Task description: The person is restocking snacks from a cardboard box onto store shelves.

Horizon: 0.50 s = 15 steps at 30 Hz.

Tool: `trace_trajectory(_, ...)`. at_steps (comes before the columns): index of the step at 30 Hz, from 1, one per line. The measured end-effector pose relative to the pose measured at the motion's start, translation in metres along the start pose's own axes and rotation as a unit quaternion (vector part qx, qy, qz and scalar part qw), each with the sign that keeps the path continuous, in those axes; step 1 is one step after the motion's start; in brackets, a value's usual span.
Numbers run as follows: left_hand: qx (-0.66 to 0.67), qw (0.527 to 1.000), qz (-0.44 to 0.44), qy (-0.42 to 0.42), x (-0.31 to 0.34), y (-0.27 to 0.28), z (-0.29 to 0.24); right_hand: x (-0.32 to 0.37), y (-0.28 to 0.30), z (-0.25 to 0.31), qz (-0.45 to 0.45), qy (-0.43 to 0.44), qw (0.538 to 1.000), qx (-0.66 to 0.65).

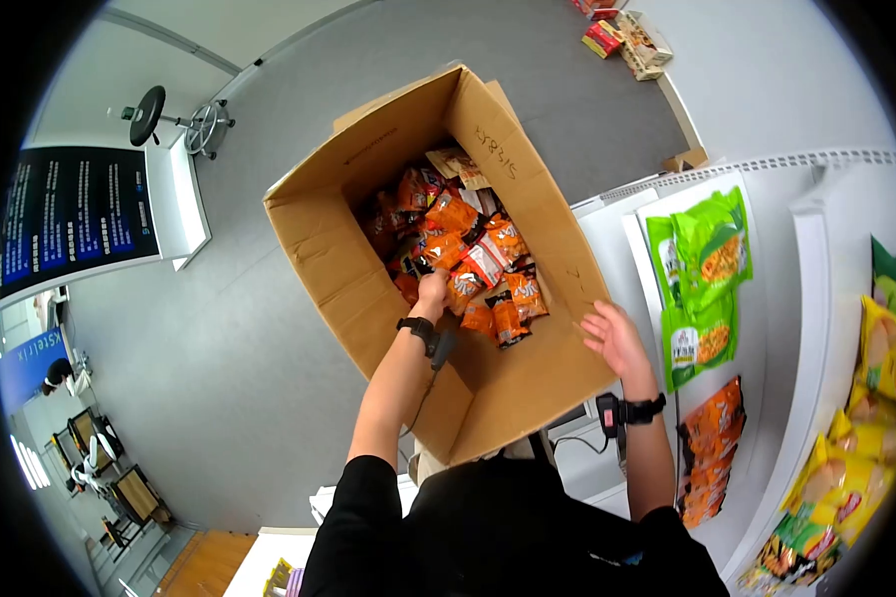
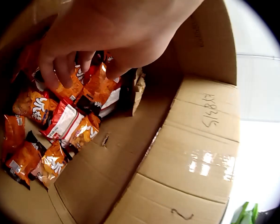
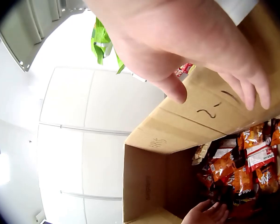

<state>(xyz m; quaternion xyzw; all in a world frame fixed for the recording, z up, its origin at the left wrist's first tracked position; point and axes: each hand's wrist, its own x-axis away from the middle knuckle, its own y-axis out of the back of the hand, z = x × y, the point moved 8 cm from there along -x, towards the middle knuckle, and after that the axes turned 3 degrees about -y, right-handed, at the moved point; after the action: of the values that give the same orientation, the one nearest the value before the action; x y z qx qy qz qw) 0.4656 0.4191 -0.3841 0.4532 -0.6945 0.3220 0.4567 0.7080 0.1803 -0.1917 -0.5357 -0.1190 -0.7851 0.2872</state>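
A tall cardboard box (image 1: 528,388) holds a heap of orange snack bags (image 1: 453,213). Reaching down inside it, my left hand (image 1: 431,293) is over the heap. In the left wrist view, the fingers (image 2: 60,70) of that hand spread loosely above an orange bag (image 2: 100,86), thumb apart from them. Bag parts under the palm are hidden. My right hand (image 1: 615,338) stays at the box's right wall with its fingers loosely extended and nothing held. From the right wrist, this hand (image 3: 191,51) appears over the flap (image 3: 196,109) with handwritten marks.
Right of the box, a white shelf carries green snack bags (image 1: 702,279) and a row of orange bags (image 1: 712,453). Yellow bags (image 1: 846,478) fill a further shelf. Small cartons (image 1: 642,45) stand on the floor at the back, and a black stool (image 1: 149,114) is at the left.
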Motion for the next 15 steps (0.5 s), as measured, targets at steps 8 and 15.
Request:
trace_trajectory(8, 0.008, 0.994, -0.090, -0.065, -0.106, 0.003, -0.038, 0.008, -0.004, 0.006, -0.013, -0.020, 0.999, 0.024)
trace_trajectory(15, 0.092, 0.987, -0.083, -0.101, -0.183, 0.001, -0.057, 0.007, -0.009, 0.013, -0.019, -0.040, 0.998, 0.050)
